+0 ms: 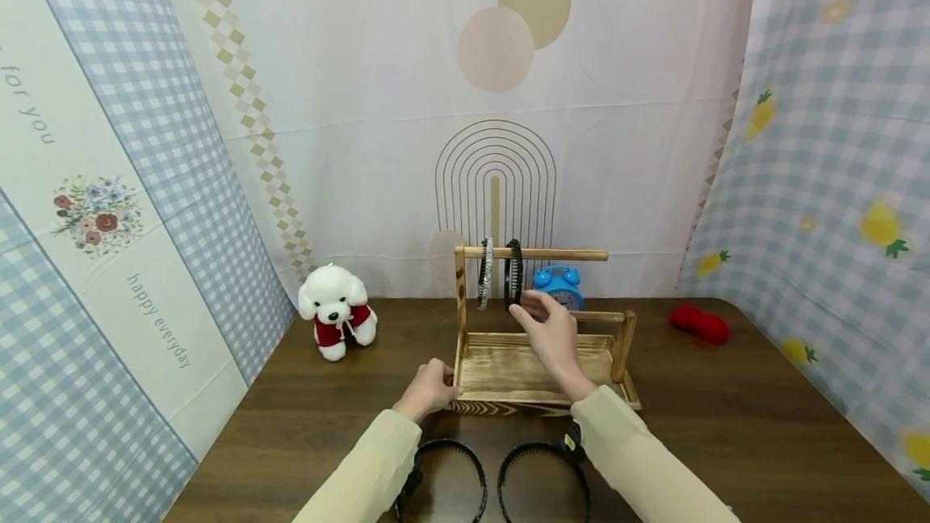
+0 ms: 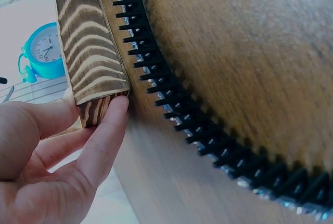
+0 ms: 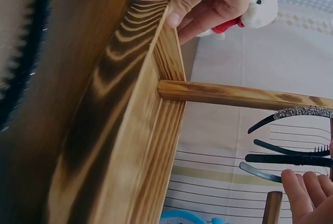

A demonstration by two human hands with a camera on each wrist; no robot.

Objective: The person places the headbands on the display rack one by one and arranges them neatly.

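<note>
A wooden rack (image 1: 523, 407) with a tray base and an upper bar (image 1: 567, 254) stands on the table. My left hand (image 1: 429, 388) grips its front left corner, thumb and fingers on either side of the wood in the left wrist view. From the upper bar hang a sparkly silver headband (image 1: 488, 273) and, to its right, black headbands (image 1: 517, 269) close together. My right hand (image 1: 548, 335) pinches the lower end of a black headband; in the right wrist view the fingertips (image 3: 289, 182) meet that end. The thumb's contact is partly hidden there.
Two toothed headbands, a left one (image 1: 482, 470) and a right one (image 1: 503, 476), lie at the table's front between my forearms. A blue alarm clock (image 1: 559, 285) stands behind the rack. A white plush dog (image 1: 330, 305) sits left, a red bundle (image 1: 699, 324) right.
</note>
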